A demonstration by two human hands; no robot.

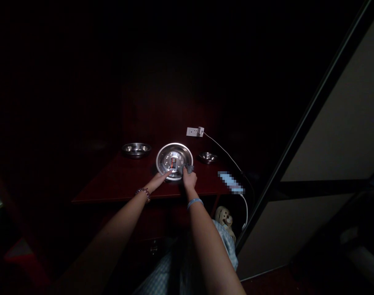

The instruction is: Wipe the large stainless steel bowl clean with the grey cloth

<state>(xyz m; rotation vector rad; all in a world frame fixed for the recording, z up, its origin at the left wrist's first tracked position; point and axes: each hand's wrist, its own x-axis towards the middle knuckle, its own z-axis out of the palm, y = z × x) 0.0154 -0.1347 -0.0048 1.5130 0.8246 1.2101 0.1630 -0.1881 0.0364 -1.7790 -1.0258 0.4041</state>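
Note:
A round stainless steel basin is tilted toward me at the front of the dark red tabletop. My left hand grips its lower left rim, thumb on the inside and fingers hidden underneath. Bunched in my right hand is a grey cloth, pressed against the basin's lower right inner side. A small dark and orange rectangle shows at the basin's bottom; whether it is a label or a reflection, I cannot tell.
Shallow steel bowls stand on either side, one at left and a smaller one at right. A white charger sits in the wall socket, its cable trailing right. A blurred pale-blue object lies near the right edge. Below is a beige clog.

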